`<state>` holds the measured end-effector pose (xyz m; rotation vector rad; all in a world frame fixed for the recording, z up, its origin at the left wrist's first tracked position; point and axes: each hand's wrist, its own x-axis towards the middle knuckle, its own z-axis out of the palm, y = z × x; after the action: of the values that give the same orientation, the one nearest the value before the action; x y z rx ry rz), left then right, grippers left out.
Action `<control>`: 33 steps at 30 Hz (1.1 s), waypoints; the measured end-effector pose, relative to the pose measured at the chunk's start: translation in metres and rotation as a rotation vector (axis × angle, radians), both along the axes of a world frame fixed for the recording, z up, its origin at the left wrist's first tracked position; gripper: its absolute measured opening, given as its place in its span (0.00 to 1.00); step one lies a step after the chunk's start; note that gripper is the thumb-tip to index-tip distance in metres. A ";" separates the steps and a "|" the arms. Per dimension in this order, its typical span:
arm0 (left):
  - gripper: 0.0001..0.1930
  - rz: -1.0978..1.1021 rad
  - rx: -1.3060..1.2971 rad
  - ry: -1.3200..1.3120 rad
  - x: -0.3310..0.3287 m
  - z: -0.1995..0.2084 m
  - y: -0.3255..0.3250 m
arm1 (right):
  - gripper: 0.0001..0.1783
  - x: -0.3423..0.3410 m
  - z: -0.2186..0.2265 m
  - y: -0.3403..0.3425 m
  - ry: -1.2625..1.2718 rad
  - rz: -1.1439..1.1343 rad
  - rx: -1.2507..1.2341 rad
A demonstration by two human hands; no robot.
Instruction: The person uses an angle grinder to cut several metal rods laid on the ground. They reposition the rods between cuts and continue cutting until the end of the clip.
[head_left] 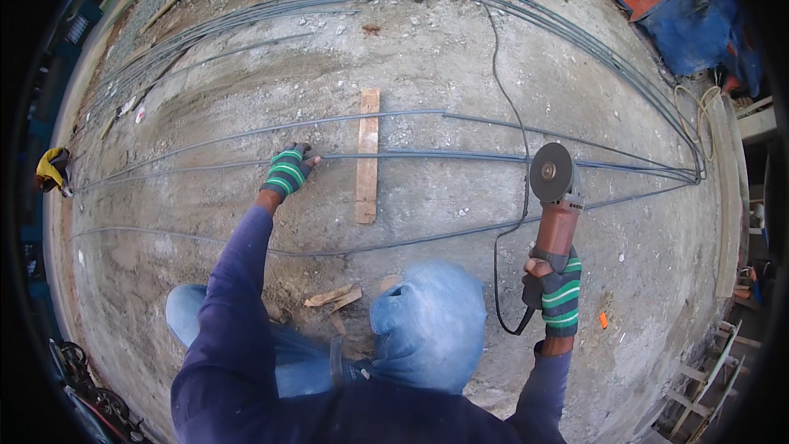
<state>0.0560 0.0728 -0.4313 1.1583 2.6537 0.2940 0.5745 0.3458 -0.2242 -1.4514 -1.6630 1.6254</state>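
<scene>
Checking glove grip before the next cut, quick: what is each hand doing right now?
Left hand: pressed down on a steel rod; grip cannot be told.
Right hand: closed around the handle of the angle grinder.

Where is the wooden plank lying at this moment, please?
In the head view the wooden plank lies on the concrete ground at centre, under the long steel bars, just right of the left hand.

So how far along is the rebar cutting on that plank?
Set up: the steel bars lie across the wooden plank on the concrete. In hand: the left hand presses on a bar beside the plank, and the right hand holds the angle grinder, its disc just above the bars. Left: no cut end or sparks show, so the cutting itself looks unstarted.
</scene>
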 end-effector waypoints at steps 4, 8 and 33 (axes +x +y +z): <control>0.23 -0.119 -0.044 0.004 -0.008 -0.010 -0.012 | 0.21 -0.015 -0.028 -0.016 -0.014 0.042 -0.035; 0.18 -0.152 -0.043 0.006 -0.016 -0.007 -0.008 | 0.25 -0.006 -0.032 -0.021 -0.012 -0.005 -0.101; 0.52 -0.369 -0.014 0.506 -0.030 0.038 0.039 | 0.21 0.011 0.000 -0.035 -0.088 -0.178 0.004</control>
<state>0.0256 0.1122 -0.3928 1.8894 2.7421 -0.0999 0.5851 0.3106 -0.2240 -1.6396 -1.5319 1.4805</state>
